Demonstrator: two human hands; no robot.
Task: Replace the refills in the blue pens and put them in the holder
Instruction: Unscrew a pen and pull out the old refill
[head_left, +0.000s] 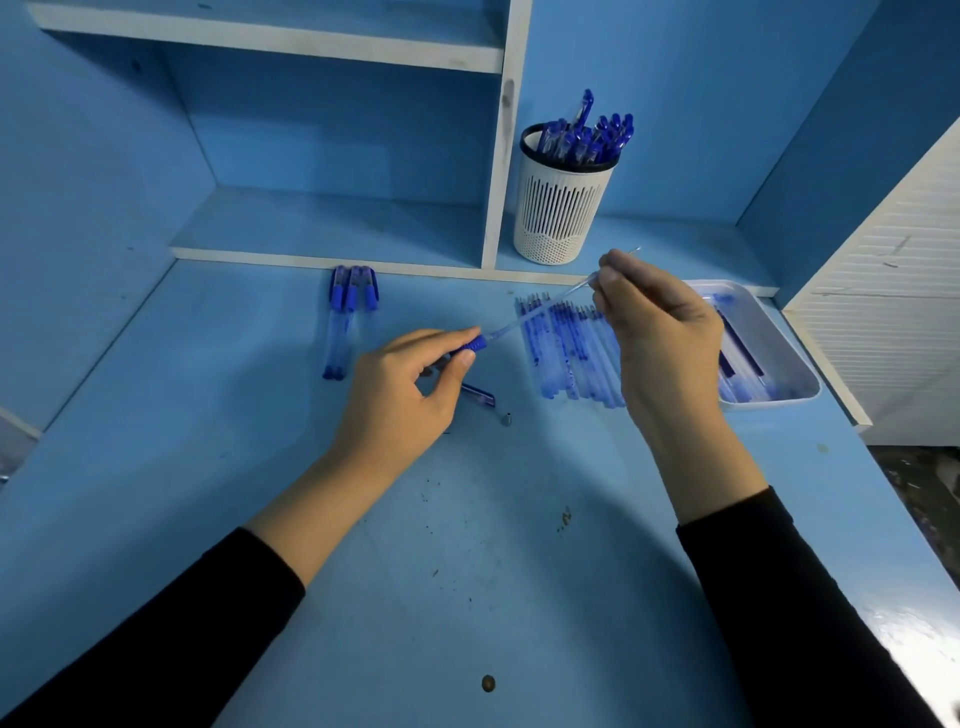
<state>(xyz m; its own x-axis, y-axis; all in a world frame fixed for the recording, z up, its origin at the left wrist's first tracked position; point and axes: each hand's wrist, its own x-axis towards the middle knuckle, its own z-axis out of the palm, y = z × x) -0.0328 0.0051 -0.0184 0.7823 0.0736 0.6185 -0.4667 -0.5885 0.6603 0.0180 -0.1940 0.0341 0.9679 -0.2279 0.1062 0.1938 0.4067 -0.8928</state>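
Beyond sleeves (171, 639), left grip (400, 395) holds pen (475, 344), right grip (660, 338) pinches its refill (540, 310).

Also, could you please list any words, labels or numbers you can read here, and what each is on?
None can be read. Any print on the blue pens in the white slotted plastic holder, on the three capped blue pens lying flat or on the clear refills is too small and blurred to tell.
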